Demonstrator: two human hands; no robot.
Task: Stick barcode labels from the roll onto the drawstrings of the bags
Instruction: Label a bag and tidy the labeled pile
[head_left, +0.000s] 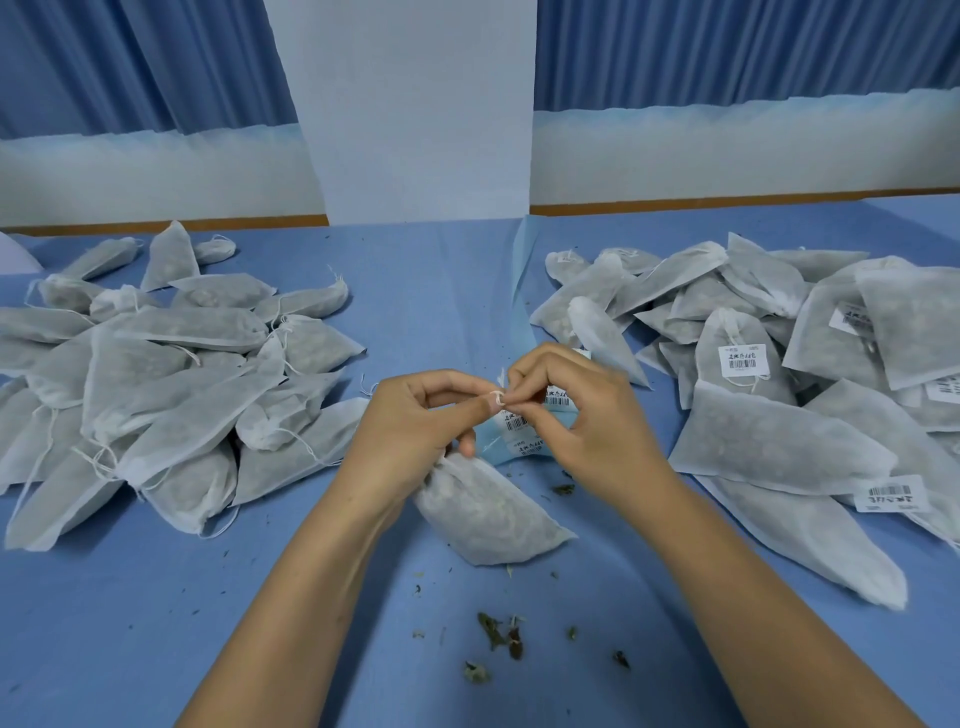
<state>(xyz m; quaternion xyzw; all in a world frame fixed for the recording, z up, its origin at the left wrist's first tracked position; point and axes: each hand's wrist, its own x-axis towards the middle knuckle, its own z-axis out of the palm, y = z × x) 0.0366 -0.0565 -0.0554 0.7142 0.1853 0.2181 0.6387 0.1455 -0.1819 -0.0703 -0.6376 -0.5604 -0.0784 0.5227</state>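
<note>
Left hand and right hand, fingers curled, both pinch the drawstring above the bag; label strip behind shows barcodes, its writing unreadable.

A packing workroom: heaps of filled bags cover a blue-clothed table below curtains.

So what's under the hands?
A blue strip of barcode labels lies under the right hand, partly covered. The bag sits below the left hand, its neck hidden. Both hands pinch its white drawstring.
</note>
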